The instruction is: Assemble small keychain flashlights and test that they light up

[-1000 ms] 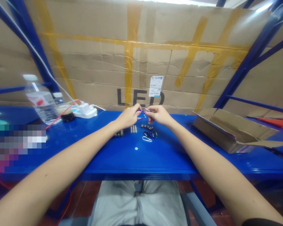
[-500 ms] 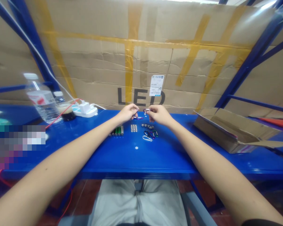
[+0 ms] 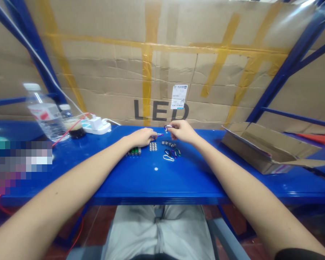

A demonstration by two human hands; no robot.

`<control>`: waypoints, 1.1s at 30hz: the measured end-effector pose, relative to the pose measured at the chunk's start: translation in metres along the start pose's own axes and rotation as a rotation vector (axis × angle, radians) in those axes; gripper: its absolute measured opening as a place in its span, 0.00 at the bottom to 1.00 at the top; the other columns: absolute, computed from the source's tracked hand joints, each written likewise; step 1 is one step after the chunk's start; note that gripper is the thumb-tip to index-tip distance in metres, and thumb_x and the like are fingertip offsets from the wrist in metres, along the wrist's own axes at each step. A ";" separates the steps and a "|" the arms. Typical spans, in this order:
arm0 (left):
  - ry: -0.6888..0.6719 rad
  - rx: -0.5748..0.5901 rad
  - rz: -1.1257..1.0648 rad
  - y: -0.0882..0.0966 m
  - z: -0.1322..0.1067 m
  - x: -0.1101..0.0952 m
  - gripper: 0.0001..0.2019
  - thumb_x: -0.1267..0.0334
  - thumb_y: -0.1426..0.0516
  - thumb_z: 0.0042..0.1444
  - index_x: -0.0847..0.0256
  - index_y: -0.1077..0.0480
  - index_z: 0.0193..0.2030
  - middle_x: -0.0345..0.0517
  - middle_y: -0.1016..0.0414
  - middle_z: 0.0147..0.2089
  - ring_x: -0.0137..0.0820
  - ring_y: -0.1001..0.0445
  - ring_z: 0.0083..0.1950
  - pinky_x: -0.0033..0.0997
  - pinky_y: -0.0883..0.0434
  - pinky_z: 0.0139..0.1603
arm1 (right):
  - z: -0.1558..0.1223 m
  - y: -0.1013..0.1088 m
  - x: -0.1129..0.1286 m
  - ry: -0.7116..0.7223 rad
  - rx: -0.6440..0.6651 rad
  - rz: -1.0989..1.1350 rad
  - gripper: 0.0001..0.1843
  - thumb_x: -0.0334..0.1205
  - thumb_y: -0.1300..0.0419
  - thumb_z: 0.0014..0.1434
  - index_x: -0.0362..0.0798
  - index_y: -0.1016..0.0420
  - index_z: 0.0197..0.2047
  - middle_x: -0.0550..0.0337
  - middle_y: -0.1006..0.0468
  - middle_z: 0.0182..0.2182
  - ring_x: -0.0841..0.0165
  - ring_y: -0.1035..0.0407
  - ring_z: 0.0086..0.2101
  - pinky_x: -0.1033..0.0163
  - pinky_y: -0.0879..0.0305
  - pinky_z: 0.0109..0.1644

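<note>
My left hand [image 3: 144, 137] rests low over the table, its fingers curled and closed at the left end of a slim purple metal tube [image 3: 160, 134]. The tube's right end sticks out past the fingertips. In a pinch, my right hand [image 3: 182, 130] holds a dark purple carabiner [image 3: 167, 127] above the table, a small light-coloured part hanging below it. Under my left wrist stand several green and dark tubes [image 3: 135, 151], partly covered. Round silver button cells [image 3: 153, 146] sit in a tight grid. Small silver metal parts [image 3: 168, 144] lie to their right, above several coloured carabiners [image 3: 175, 153].
An open cardboard box [image 3: 268, 151] stands on the right of the blue table [image 3: 157, 184]. A water bottle [image 3: 44, 113], a cup of dark liquid [image 3: 75, 130] and a white power strip [image 3: 97, 126] stand at left. A large cardboard sheet [image 3: 119, 79] forms the back.
My left hand has come down and slightly left, away from my right hand, to the purple tube. My right hand still holds the carabiner in nearly the same place. The view has shifted slightly.
</note>
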State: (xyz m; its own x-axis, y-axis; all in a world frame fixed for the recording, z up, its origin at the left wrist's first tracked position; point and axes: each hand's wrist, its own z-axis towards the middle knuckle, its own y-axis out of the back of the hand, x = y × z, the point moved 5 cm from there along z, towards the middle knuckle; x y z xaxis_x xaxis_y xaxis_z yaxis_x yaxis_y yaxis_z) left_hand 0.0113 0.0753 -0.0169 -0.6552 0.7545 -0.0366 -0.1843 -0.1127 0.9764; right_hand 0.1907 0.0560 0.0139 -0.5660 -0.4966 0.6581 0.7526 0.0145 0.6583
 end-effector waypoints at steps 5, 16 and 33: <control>-0.131 -0.022 0.132 0.002 0.004 -0.009 0.13 0.69 0.48 0.61 0.58 0.22 0.43 0.49 0.22 0.41 0.37 0.28 0.44 0.34 0.35 0.45 | 0.001 -0.001 -0.002 -0.007 0.008 0.007 0.08 0.36 0.43 0.62 0.45 0.26 0.33 0.61 0.25 0.19 0.70 0.30 0.20 0.66 0.36 0.25; -0.039 -0.022 0.031 0.006 0.001 0.002 0.13 0.69 0.46 0.56 0.57 0.19 0.40 0.51 0.24 0.37 0.37 0.29 0.40 0.34 0.36 0.44 | 0.000 0.000 -0.002 0.009 0.016 -0.006 0.09 0.38 0.43 0.62 0.46 0.28 0.30 0.60 0.25 0.19 0.70 0.30 0.20 0.65 0.36 0.26; -0.019 0.053 0.002 0.018 -0.004 -0.001 0.18 0.76 0.46 0.47 0.56 0.20 0.39 0.49 0.21 0.35 0.37 0.27 0.37 0.33 0.36 0.42 | -0.002 0.000 0.000 -0.008 0.037 -0.028 0.10 0.37 0.44 0.62 0.47 0.30 0.29 0.60 0.25 0.20 0.70 0.31 0.21 0.64 0.37 0.28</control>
State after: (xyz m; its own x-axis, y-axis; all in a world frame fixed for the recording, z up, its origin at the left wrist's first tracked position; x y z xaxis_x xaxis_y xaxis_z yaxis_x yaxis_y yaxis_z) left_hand 0.0052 0.0700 -0.0003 -0.6417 0.7663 -0.0312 -0.1438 -0.0803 0.9863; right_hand 0.1911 0.0543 0.0137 -0.5893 -0.4903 0.6421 0.7238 0.0326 0.6892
